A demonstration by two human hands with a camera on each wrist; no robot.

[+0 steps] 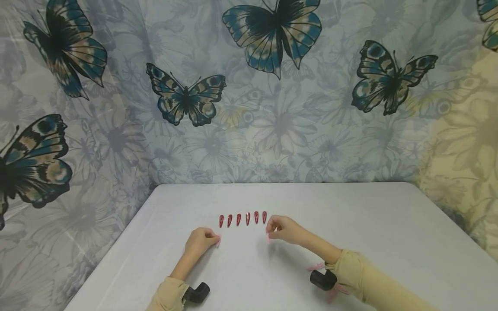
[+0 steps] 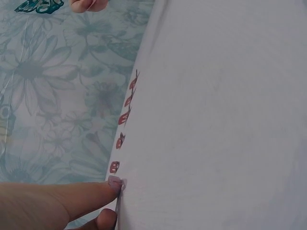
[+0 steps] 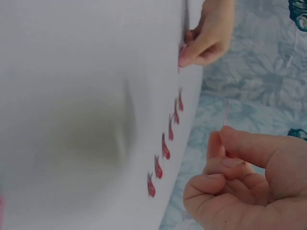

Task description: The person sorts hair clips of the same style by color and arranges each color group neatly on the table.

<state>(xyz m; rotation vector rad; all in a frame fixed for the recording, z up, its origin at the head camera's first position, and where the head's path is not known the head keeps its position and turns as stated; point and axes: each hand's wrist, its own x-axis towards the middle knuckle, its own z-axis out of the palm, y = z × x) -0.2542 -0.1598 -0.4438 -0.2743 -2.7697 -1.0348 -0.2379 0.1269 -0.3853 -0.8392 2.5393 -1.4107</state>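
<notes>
Several red hair clips (image 1: 239, 220) lie side by side in a row on the white table. My left hand (image 1: 200, 241) pinches a pink hair clip (image 1: 218, 240) at the tabletop, just in front of the row's left end. In the left wrist view the thumb mostly covers that clip. My right hand (image 1: 285, 229) pinches another pink hair clip (image 1: 267, 237) between thumb and forefinger, in front of the row's right end. The right wrist view shows this clip edge-on as a thin pink strip (image 3: 227, 112), raised off the table.
More pink hair clips (image 1: 316, 266) lie near my right forearm, partly hidden by the sleeve and the black wrist camera (image 1: 324, 280). Another black camera (image 1: 197, 293) sits on the left wrist. Butterfly-printed cloth (image 1: 280, 125) hangs behind the table (image 1: 350, 203).
</notes>
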